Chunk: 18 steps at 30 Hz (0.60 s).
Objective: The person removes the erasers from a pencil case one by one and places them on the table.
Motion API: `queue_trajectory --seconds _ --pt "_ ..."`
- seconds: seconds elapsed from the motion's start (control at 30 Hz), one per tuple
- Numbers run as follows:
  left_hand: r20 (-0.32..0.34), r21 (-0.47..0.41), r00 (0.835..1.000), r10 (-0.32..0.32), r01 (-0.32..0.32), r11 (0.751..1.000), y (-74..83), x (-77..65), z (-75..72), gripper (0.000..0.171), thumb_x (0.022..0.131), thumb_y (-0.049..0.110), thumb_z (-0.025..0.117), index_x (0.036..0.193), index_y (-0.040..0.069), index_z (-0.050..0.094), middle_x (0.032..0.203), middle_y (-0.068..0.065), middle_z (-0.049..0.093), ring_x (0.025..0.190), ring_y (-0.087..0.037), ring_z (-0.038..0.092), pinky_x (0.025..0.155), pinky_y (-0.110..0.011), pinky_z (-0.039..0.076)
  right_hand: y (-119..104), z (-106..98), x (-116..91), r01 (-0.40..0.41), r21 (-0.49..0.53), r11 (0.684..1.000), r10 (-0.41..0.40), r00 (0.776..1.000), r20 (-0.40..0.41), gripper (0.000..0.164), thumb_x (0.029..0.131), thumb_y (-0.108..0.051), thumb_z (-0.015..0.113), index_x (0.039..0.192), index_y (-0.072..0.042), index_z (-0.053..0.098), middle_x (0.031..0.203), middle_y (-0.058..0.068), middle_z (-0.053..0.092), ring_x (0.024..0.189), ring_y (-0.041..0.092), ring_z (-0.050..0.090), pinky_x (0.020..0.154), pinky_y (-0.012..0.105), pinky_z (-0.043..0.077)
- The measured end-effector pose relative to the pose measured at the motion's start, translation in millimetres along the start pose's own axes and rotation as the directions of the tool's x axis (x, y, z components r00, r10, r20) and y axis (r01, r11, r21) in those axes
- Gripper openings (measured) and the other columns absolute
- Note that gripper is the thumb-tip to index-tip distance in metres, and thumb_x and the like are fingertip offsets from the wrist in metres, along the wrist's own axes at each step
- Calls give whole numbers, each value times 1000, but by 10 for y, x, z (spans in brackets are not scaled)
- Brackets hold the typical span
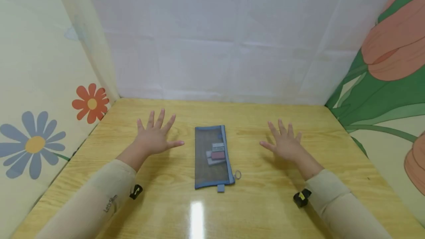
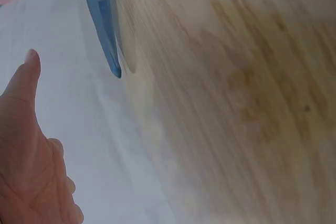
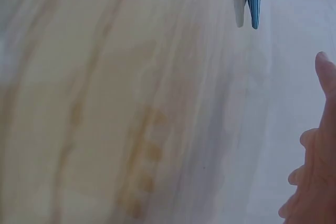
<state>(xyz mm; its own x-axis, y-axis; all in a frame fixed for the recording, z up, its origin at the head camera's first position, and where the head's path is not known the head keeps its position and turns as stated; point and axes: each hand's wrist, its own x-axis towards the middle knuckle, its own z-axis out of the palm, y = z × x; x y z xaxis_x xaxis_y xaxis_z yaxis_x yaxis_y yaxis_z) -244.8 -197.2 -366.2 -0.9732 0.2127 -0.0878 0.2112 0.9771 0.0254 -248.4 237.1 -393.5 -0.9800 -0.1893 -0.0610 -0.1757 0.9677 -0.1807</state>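
A blue-edged mesh zip pouch [image 1: 207,169] lies flat on the wooden table between the two hands. Through its mesh show a few small blocks, one reddish [image 1: 218,155] and others pale grey. A ring [image 1: 238,175] hangs at the zip's near end. To the left of the pouch my left hand [image 1: 152,139] is spread with straight fingers, holding nothing. On the other side my right hand [image 1: 286,145] has its fingers spread too, apart from the pouch. Both wrist views catch the pouch's blue edge [image 2: 102,24] beyond the thumb.
A pale cloth [image 1: 212,47] rises behind the table's far edge. Flower-printed sheets stand at the left [image 1: 30,73] and right [image 1: 391,121]. Small black wrist devices sit at the left cuff [image 1: 135,191] and right cuff [image 1: 301,198]. Light reflects off the wooden table [image 1: 259,209] near the front.
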Motion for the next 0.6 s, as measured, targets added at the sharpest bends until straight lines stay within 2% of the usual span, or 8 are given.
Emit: queue_trajectory --seconds 0.37,0.6 --pt "18 -29 1000 11 -10 1000 61 20 -15 100 70 85 24 146 28 -8 146 -9 -30 127 -37 -32 85 -67 -26 -52 -19 6 9 22 1000 -9 1000 7 89 83 -71 32 147 -23 -7 149 18 -16 129 48 -19 89 70 -17" --pt "-19 -46 1000 17 -18 999 109 63 36 95 75 80 31 147 29 -6 148 -11 -26 129 -38 -28 87 -68 -23 -94 -11 33 19 18 1000 -19 1000 -11 89 83 -70 35 148 -22 -3 150 20 -11 130 48 -17 90 71 -15"
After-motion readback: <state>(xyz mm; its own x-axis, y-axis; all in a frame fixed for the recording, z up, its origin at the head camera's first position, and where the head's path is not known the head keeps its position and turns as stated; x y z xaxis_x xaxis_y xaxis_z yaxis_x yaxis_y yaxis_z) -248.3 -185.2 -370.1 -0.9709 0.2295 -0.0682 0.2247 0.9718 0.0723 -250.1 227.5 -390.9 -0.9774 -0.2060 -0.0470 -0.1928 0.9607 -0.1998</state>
